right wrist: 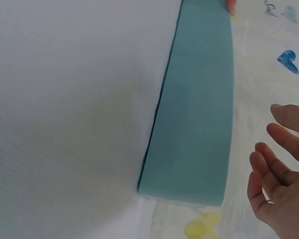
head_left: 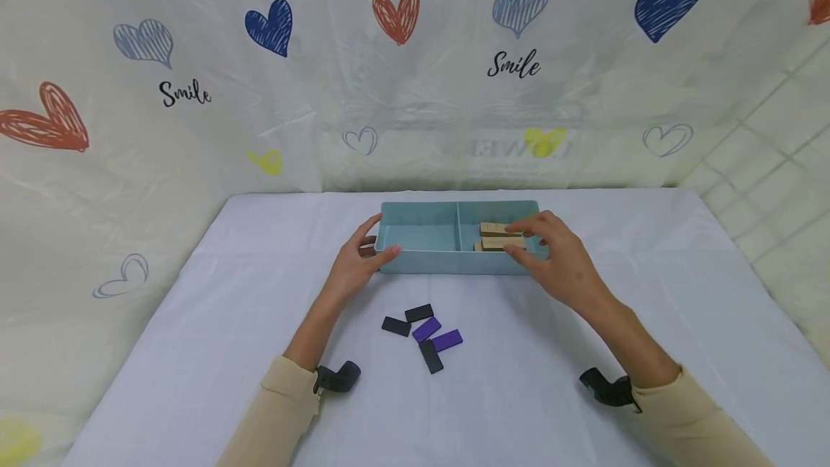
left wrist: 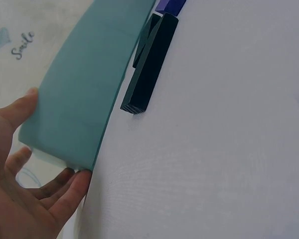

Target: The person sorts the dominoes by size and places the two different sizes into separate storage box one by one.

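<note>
A light blue two-compartment box (head_left: 421, 262) stands toward the back of the table. My left hand (head_left: 353, 265) holds its left end, thumb on the front wall and fingers around the end; the left wrist view shows this hand (left wrist: 37, 184) at the box corner. Over the right compartment is my right hand (head_left: 564, 258), thumb and index finger apart beside light wooden blocks (head_left: 503, 243). In the right wrist view the fingers of this hand (right wrist: 284, 169) are loosely bent, with nothing visible between them. The left compartment (head_left: 421, 225) has no blocks in it.
In front of the box, three black blocks (head_left: 431, 357) and two purple blocks (head_left: 447, 340) lie in a loose cluster on the white tablecloth (head_left: 506, 395). Behind the table hangs a pale sheet (head_left: 441, 92) printed with hearts.
</note>
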{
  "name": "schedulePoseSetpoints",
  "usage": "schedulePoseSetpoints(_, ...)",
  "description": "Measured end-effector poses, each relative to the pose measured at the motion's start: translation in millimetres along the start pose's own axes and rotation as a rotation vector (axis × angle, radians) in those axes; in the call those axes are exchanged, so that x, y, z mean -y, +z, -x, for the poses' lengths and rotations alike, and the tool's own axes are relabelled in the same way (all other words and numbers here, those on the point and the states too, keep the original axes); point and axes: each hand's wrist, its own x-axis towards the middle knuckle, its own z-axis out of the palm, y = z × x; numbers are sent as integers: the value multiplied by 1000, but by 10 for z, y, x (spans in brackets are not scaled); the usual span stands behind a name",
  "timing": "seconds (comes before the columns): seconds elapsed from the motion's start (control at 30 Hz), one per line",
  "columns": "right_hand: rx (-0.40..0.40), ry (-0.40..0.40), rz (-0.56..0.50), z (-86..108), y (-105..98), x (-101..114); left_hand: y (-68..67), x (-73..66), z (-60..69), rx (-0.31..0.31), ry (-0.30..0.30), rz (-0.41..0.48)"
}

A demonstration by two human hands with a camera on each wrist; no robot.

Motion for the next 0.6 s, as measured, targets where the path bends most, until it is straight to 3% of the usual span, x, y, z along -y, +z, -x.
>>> schedulePoseSetpoints(0.27,7,-87,-10,55,74,89,5,-4,-7,-1,-7,1)
schedulePoseSetpoints(0.6,78,-138,-27,133,149,192,-1,4,-1,1,-4,7)
